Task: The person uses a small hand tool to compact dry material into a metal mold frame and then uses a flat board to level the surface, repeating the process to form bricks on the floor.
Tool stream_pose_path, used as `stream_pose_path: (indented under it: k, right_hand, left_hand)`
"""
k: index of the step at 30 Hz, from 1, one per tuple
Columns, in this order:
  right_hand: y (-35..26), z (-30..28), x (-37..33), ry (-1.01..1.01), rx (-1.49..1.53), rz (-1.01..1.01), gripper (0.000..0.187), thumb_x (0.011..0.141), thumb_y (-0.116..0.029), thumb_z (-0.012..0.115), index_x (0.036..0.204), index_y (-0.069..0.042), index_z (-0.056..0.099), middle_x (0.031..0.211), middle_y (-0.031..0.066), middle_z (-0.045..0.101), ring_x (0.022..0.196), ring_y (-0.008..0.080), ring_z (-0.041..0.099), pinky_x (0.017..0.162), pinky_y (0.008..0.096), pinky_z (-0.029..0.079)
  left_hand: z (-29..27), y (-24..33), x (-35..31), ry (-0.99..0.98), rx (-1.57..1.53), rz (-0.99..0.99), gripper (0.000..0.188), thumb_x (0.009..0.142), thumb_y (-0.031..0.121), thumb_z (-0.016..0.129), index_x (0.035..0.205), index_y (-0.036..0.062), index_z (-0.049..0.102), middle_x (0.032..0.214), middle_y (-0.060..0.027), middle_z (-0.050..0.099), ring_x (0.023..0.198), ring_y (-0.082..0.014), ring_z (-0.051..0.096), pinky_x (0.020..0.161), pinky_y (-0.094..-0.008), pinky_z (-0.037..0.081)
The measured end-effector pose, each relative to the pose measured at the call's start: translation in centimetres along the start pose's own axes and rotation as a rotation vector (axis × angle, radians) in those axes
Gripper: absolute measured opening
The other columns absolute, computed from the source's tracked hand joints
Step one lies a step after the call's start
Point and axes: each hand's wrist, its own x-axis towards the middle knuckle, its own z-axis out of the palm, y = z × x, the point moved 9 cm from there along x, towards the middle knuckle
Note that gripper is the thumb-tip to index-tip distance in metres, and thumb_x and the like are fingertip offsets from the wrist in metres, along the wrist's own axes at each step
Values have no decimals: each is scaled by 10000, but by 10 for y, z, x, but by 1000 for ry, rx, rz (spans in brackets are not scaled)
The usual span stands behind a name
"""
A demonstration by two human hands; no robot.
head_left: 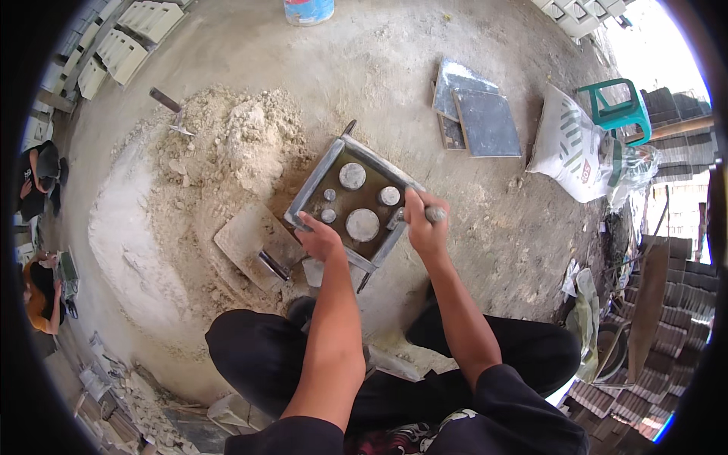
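A square metal mould frame [393,244] rests tilted in front of me, with several round discs of different sizes inside, among them a large grey disc [362,225]. My left hand [320,238] grips the frame's near left side, its fingertips over the rim. At the right side my right hand [426,227] is closed round a hammer's handle [435,214]; its small metal head [396,218] shows beside the frame's inner wall, partly hidden by the fingers. A flat board [254,241] and a short metal tube [274,265] lie left of the frame.
A heap of pale sand [258,133] with a trowel [171,106] lies left, beside white powder [129,235]. Dark flat plates [487,123], a white sack [565,144] and a green stool [618,112] are to the right. Two people sit at the far left.
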Motion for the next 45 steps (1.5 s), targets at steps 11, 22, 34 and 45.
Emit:
stream_pose_path:
  k: [11, 22, 34, 45]
  right_hand:
    - [-37, 13, -27, -17, 130, 88, 421, 948, -165, 538, 567, -28, 423, 529, -29, 411, 508, 45, 349, 454, 288, 266]
    - [-19, 16, -32, -21, -12, 11, 426, 977, -156, 476, 575, -55, 380, 512, -24, 375, 474, 65, 282, 448, 286, 217]
    - [-25, 12, -50, 60, 168, 115, 430, 972, -116, 453, 562, -79, 332, 502, -16, 377, 471, 68, 301, 459, 288, 239]
    - [-14, 26, -73, -11, 63, 102, 432, 968, -137, 479, 559, -52, 372, 512, -14, 407, 484, 66, 343, 459, 277, 261]
  left_hand:
    - [-8, -13, 9, -28, 42, -57, 845, 918, 671, 284, 1303, -64, 446, 1132, -312, 592, 1049, -472, 574, 890, -549, 450]
    - [-7, -14, 4, 14, 63, -60, 829, 907, 681, 305, 1251, -52, 484, 1124, -291, 605, 1028, -467, 583, 855, -560, 455]
    - [-12, -12, 3, 33, 36, -40, 820, 907, 682, 302, 1243, -42, 493, 1107, -297, 610, 1021, -475, 584, 857, -558, 453]
    - [-10, -17, 3, 15, 93, -76, 826, 909, 680, 290, 1266, -39, 485, 1109, -279, 618, 1013, -454, 598, 850, -548, 463]
